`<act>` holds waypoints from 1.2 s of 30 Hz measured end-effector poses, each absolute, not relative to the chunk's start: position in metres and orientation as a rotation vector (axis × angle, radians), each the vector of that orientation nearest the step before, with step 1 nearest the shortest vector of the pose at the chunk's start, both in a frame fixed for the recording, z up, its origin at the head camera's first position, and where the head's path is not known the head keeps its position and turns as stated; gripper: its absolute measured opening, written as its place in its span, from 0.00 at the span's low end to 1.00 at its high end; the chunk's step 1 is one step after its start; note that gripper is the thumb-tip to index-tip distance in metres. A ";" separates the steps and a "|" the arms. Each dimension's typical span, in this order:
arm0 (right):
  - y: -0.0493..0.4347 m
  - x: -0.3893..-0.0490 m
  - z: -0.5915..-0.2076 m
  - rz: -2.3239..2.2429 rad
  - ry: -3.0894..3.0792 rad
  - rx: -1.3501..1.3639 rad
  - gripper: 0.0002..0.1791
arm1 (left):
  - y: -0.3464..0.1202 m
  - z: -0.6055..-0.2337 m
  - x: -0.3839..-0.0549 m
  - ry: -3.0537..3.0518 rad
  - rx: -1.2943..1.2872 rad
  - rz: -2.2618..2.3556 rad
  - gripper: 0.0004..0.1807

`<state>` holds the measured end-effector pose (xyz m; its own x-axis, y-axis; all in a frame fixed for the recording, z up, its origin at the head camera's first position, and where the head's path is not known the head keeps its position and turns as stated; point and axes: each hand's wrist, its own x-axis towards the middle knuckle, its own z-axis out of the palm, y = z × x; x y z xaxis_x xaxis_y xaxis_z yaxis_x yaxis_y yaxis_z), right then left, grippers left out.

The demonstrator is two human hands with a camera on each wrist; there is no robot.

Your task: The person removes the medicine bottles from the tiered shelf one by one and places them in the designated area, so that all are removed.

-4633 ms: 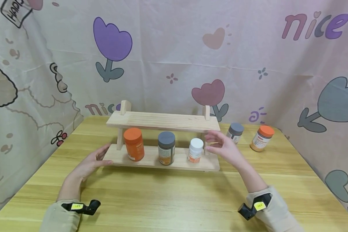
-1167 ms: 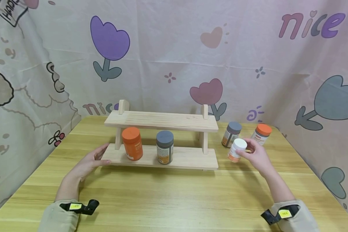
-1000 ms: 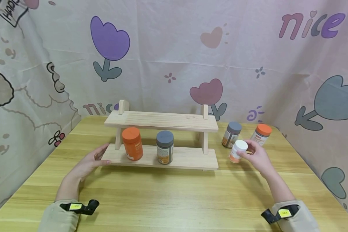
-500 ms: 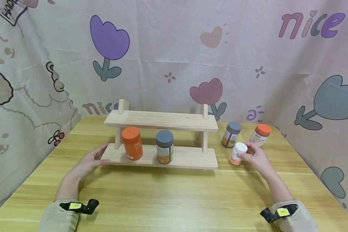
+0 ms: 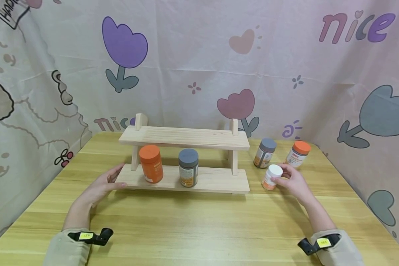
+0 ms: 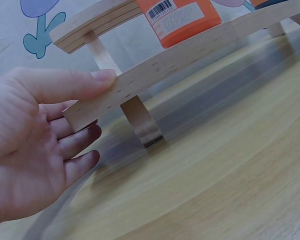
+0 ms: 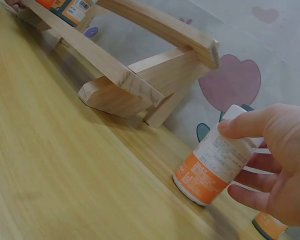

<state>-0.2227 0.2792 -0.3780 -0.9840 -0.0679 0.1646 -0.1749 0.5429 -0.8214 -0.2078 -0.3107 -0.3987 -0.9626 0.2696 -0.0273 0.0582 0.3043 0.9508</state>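
In the right hand [image 5: 294, 183]: small white bottle [image 5: 271, 178], pinched between thumb and fingertips. Has white cap, orange lower band; stays close to upright. Contact of base with table [image 5: 193, 229]: cannot tell.

In the left hand [image 5: 103, 186]: left end of two-tier wooden rack [image 5: 223, 180], gripped with thumb on front edge, fingers around board end.

Just beyond right fingertips: orange-capped bottle [image 5: 297, 155], white label, upright on table. Beyond and left of same fingertips, near: grey-capped bottle [image 5: 264, 154], likewise upright on table.

Right of left fingers, on lower board: orange jar [image 5: 151, 165], upright, orange lid. Farther right of left fingers, same board: grey-capped jar [image 5: 188, 170], upright, well apart from both hands.

Behind each hand: beige sleeve [image 5: 68, 247], black wrist device [image 5: 99, 237].

Farthest beyond all fingers: pale cloth [image 5: 186, 44], printed with tulips, hearts, "nice".
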 end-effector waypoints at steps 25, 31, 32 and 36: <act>0.280 -0.219 -0.342 1.348 -2.630 0.323 0.31 | -0.310 -0.400 -0.207 2.382 0.319 1.732 0.48; 0.272 -0.220 -0.328 1.362 -2.642 0.347 0.33 | -0.310 -0.400 -0.207 2.379 0.326 1.736 0.48; 0.270 -0.220 -0.326 1.373 -2.645 0.349 0.33 | -0.311 -0.400 -0.207 2.380 0.325 1.736 0.48; 0.261 -0.221 -0.316 1.420 -2.653 0.371 0.33 | -0.311 -0.399 -0.208 2.371 0.328 1.744 0.49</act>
